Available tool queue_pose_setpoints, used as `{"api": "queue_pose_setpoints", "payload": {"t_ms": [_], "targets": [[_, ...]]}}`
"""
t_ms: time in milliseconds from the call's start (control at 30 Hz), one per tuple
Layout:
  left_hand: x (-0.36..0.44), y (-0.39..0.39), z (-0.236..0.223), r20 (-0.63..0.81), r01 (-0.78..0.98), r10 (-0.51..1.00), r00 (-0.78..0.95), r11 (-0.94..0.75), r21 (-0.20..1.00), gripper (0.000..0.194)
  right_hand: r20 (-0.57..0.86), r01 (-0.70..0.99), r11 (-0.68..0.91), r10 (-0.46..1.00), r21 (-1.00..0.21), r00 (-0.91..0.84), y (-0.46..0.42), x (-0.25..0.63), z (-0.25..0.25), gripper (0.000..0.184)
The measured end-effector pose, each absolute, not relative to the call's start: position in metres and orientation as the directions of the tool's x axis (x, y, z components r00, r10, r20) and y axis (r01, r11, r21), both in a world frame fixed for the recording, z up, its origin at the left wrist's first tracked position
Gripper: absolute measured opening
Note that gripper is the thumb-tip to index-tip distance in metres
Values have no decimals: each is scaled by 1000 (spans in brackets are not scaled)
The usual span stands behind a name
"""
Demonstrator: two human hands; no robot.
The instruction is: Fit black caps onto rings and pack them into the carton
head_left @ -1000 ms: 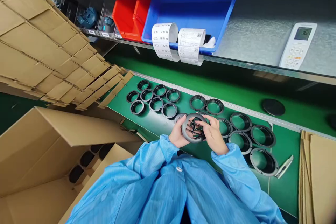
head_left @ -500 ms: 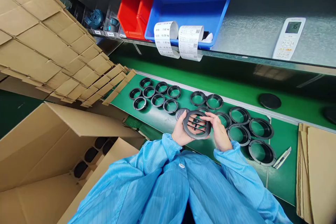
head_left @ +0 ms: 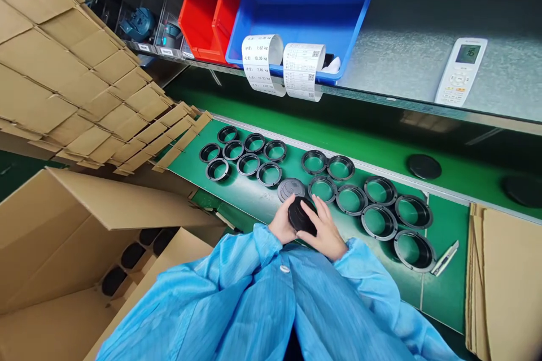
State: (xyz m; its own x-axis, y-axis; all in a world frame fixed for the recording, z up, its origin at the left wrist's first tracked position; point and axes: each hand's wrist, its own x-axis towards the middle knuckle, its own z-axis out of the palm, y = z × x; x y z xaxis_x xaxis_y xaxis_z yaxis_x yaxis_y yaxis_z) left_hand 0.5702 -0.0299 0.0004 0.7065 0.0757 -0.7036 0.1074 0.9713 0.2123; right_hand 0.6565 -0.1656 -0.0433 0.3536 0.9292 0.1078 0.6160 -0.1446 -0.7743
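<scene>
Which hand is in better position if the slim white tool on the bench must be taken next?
Right, probably: the slim white tool lies off to the right, nearer the right hand. The left hand is farther, though both are on the black round part.

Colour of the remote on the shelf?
White body, with a dark grey-green display; it shows best in the head view.

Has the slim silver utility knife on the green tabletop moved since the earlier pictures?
No. The knife still lies close beside the nearest round black plastic ring, angled away from it as before; only the camera view has shifted.
</scene>
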Motion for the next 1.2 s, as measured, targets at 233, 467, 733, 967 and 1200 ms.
{"api": "queue_pose_setpoints", "payload": {"t_ms": [233, 467, 733, 967, 1200], "targets": [[575, -7, -29, -674, 259, 273, 687, 774, 578, 68, -12, 590, -361, 859, -722, 511, -124, 693, -76, 118], [556, 43, -55, -375, 464, 500, 781, -62, 884, 66, 66, 693, -579, 745, -429, 664, -91, 734, -130, 114], [504, 63, -75, -365, 534, 390, 845, -601, 595, 69, 98, 730, -523, 780, -439, 618, -86, 696, -120, 80], [512, 64, -70, -417, 566, 396, 818, -682, 463, 67, -17, 740, -485, 841, -466, 541, -68, 692, -114, 67], [531, 73, -67, -300, 601, 594, 746, -408, 688, 41, -79, 119, -605, 290, -787, 954, -114, 862, -106, 56]]}}
